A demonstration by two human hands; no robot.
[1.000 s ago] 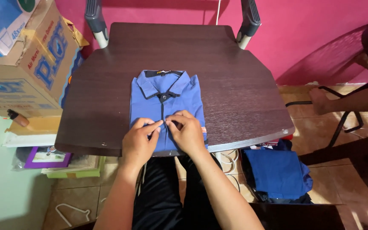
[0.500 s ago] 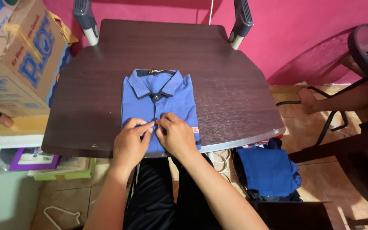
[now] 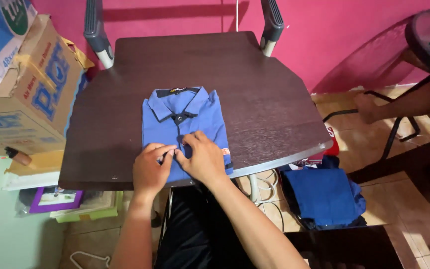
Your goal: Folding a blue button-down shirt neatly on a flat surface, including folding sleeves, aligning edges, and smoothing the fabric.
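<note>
Shirt [image 3: 185, 130], blue and with a collar, lies folded in a neat rectangle on the dark wooden table [image 3: 265, 99], close to the near edge, with the collar pointing away from the person. Both hands rest on its lower half, side by side and almost touching at the button line. The left hand [image 3: 149, 167] has the fingers curled, the thumb and first finger closed in a pinch on the cloth at the middle. The right hand [image 3: 202, 157] lies flatter, fingers bent, its fingertips also pressing or pinching the same strip; I cannot tell if it truly grips the fabric or only holds it down.

I judge the shirt to be light, soft and without any stiffness, so it will sag and open its folds if it is lifted from one point only. It is not fragile and not slippery on this matte wood. Better places to take hold are the two side edges of the folded bundle, or with flat palms under it, so the layers stay together. The collar is the firmest part.

On the floor to the right lies a pile of dark blue clothes [image 3: 324, 197]. Cardboard boxes [image 3: 26, 99] stand at the left.
</note>
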